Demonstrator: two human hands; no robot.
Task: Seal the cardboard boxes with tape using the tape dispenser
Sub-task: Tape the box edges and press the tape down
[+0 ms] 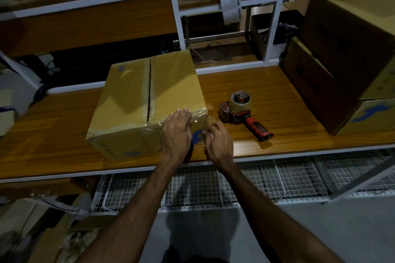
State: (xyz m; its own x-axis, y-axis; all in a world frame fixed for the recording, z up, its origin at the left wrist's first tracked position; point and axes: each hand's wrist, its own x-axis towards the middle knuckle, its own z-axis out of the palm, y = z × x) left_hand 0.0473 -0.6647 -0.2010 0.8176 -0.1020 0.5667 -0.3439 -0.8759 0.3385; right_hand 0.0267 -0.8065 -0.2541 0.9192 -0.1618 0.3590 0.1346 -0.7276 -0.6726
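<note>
A brown cardboard box (147,100) with its top flaps closed sits on the wooden counter (267,83), clear shiny tape running along its near top edge. The left hand (176,132) lies flat on that near edge toward the box's right corner, its fingers (181,113) straight and close together, pressing on the tape. The right hand (218,143) is at the box's near right corner, at about 3 o'clock from the left hand; its fingers (208,133) are curled inward and narrow, and whether they pinch tape cannot be told. A red-handled tape dispenser (243,113) with a roll of tape lies on the counter at 3 o'clock from the box, untouched. Larger stacked cardboard boxes (346,53) stand at the counter's right end.
</note>
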